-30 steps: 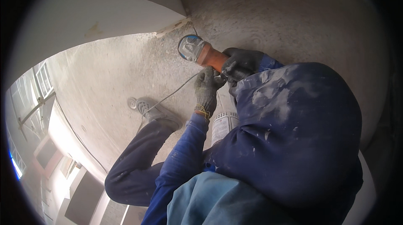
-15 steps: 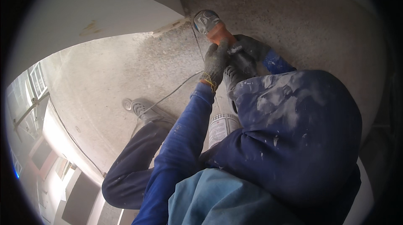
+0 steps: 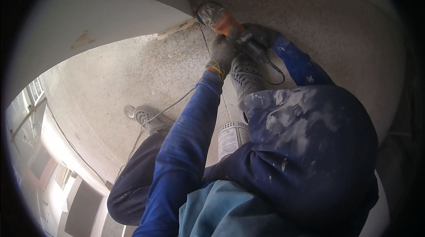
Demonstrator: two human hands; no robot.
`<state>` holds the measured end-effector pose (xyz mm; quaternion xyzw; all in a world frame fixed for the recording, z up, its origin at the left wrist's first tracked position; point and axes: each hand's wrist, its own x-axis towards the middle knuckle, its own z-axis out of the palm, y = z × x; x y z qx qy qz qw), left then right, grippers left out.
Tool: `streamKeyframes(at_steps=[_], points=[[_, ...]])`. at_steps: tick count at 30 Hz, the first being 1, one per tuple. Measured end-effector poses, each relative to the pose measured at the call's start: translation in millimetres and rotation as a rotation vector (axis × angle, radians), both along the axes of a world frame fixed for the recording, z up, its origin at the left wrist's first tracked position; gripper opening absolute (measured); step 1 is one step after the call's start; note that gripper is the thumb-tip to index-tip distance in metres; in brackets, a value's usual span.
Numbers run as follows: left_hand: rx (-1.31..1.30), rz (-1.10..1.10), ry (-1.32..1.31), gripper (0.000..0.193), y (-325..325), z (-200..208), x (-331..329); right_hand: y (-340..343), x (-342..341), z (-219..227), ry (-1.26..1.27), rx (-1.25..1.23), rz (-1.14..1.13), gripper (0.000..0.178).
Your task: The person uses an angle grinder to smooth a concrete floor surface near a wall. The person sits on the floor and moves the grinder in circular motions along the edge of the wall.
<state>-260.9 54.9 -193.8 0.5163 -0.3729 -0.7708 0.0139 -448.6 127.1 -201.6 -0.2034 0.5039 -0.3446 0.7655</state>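
Note:
Both gloved hands are on an angle grinder [image 3: 226, 24] with an orange and black body, a pale dusty head and a power cord. My left hand [image 3: 222, 50] wraps round the near side of its orange part. From the right, my right hand [image 3: 264, 36] closes round the dark body, its fingers partly hidden behind the tool. The grinder's head lies low at the corner where the pale wall [image 3: 119, 20] meets the rough concrete floor [image 3: 110, 77]. The head covers its working face, so I cannot tell whether that touches the wall.
The grinder's cord [image 3: 177, 100] loops past my shoe [image 3: 244, 77] and runs left over the floor, near my other shoe [image 3: 148, 117]. A label-covered bucket [image 3: 231, 138] stands between my legs. Panels and frames [image 3: 82, 208] are at the lower left.
The grinder and both hands have shifted up and slightly left, closer to the wall corner. More of the right sleeve and the looped cord shows now.

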Motion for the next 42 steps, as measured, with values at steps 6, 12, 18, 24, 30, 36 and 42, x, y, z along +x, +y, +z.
streamKeyframes(at_steps=[6, 12, 18, 24, 30, 36, 42], points=[[0.080, 0.076, 0.031, 0.051, -10.0, 0.0, -1.3, -9.2, 0.4, -7.4, -0.062, 0.028, -0.023, 0.060], [0.091, 0.122, 0.063, 0.050, -12.4, -6.6, -2.0, -14.1, -3.0, -15.5, -0.033, 0.048, 0.022, 0.053], [0.108, 0.116, 0.088, 0.050, -16.1, -4.9, -4.7, -17.4, -5.0, -24.7, -0.060, 0.027, 0.029, 0.053], [0.086, 0.053, 0.108, 0.049, -13.4, -22.4, -2.7, -15.3, -11.8, -25.1, -0.035, 0.126, 0.023, 0.050], [-0.066, -0.055, 0.092, 0.053, -10.6, -25.1, -3.7, -10.3, -9.4, -21.5, -0.051, 0.069, 0.023, 0.054], [0.061, 0.106, 0.059, 0.055, -21.4, 1.2, -10.3, -20.3, -10.2, -16.9, -0.017, 0.026, 0.031, 0.055], [0.116, 0.085, 0.107, 0.053, -22.2, -2.6, -7.8, -19.8, -10.0, -20.6, -0.011, -0.004, 0.048, 0.055]])
